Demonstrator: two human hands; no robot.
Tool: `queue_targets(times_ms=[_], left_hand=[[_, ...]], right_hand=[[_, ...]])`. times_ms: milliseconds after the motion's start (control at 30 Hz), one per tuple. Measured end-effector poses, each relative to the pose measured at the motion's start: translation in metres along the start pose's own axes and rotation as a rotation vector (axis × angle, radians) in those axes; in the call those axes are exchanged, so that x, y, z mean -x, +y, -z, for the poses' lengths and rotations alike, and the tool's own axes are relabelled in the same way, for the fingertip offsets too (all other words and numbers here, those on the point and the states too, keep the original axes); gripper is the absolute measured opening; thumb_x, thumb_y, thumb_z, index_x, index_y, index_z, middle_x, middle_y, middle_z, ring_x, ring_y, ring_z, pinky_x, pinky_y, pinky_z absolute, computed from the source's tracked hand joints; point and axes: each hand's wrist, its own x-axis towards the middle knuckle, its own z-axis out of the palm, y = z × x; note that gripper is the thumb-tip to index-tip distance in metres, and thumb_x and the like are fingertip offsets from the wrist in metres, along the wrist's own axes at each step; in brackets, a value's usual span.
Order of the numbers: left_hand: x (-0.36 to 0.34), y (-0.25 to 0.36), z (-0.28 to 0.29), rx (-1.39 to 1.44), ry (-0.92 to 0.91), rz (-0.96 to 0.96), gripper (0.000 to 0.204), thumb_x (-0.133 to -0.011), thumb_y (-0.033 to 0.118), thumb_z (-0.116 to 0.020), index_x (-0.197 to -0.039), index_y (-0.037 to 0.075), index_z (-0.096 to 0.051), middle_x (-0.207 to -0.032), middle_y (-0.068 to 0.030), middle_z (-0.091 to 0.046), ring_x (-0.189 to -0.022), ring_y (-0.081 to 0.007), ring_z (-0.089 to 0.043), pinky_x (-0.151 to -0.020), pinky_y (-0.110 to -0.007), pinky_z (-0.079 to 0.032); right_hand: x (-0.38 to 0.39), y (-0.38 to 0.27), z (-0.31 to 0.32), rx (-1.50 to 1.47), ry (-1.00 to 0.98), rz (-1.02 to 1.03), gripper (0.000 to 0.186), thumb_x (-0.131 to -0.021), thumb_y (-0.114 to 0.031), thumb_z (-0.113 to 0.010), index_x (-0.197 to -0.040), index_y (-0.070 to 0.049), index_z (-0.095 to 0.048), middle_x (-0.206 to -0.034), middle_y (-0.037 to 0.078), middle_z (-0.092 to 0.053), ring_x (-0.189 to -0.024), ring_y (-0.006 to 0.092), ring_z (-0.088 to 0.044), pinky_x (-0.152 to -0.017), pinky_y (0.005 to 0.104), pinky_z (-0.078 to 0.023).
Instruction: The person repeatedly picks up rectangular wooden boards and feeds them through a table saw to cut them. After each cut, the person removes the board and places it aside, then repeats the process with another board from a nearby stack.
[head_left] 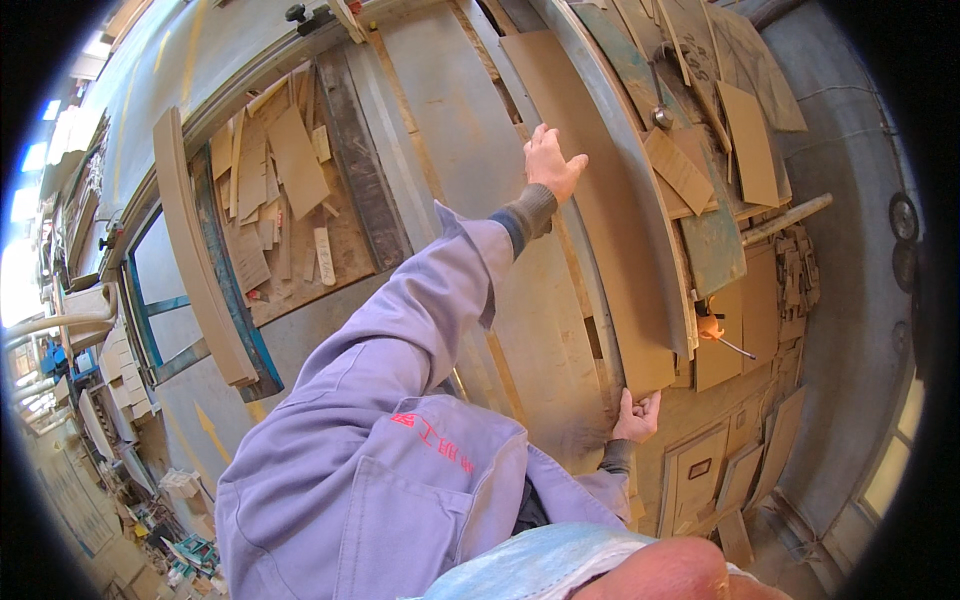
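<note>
Left hand [552, 165] spread flat on a long smooth brown board [600, 210]; right hand [637, 417] pinching its corner at five o'clock.

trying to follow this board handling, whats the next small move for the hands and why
Probably slide the long brown board along the saw table. The left hand lies flat on its far part and the right hand pinches its near corner, so both ends look steadied.

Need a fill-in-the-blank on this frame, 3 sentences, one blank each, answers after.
1. The long brown board lies on a saw ____.
2. The left hand rests ____ and flat on the board.
3. The right hand grips the board's near ____.

Answers: table; open; corner
</note>
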Motion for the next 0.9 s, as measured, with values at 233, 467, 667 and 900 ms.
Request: queue_targets(times_ms=[233,467,667,900], left_hand=[[-0.007,0.000,-0.001,-0.013,0.034,-0.006,0.066,-0.076,0.029,-0.079,-0.125,-0.009,-0.055,-0.140,-0.0253,-0.046,-0.129,-0.0396,-0.044,-0.109,-0.042,-0.038],[-0.018,0.002,0.004,0.000,0.039,0.001,0.062,-0.074,0.030,-0.080,-0.118,-0.008,-0.059,-0.130,-0.0211,-0.053,-0.122,-0.0367,-0.048,-0.104,-0.040,-0.042],[-0.027,0.004,0.012,0.023,-0.006,0.043,0.062,-0.073,0.030,-0.080,-0.118,-0.007,-0.059,-0.133,-0.0204,-0.051,-0.126,-0.0366,-0.045,-0.107,-0.040,-0.039],[-0.039,-0.001,0.012,0.021,-0.028,0.053,0.064,-0.072,0.031,-0.081,-0.119,-0.007,-0.059,-0.134,-0.0213,-0.051,-0.128,-0.0367,-0.044,-0.109,-0.040,-0.038]], right_hand=[[0.000,-0.005,-0.001,0.012,0.006,0.016,0.072,-0.077,-0.003,-0.079,-0.142,0.004,-0.047,-0.072,-0.006,-0.043,-0.055,0.0014,-0.034,-0.050,0.0174,-0.032],[-0.002,-0.008,-0.004,-0.024,-0.010,0.052,0.070,-0.078,0.000,-0.077,-0.142,0.003,-0.047,-0.072,-0.007,-0.042,-0.055,0.0005,-0.033,-0.050,0.0167,-0.031],[-0.006,-0.006,-0.009,-0.058,-0.031,0.057,0.070,-0.079,0.002,-0.076,-0.142,0.004,-0.046,-0.073,-0.007,-0.041,-0.056,0.0000,-0.033,-0.051,0.0159,-0.031],[-0.010,-0.010,-0.015,-0.025,-0.035,0.093,0.069,-0.079,0.001,-0.076,-0.141,0.006,-0.047,-0.073,-0.006,-0.042,-0.056,-0.0001,-0.035,-0.052,0.0159,-0.033]])
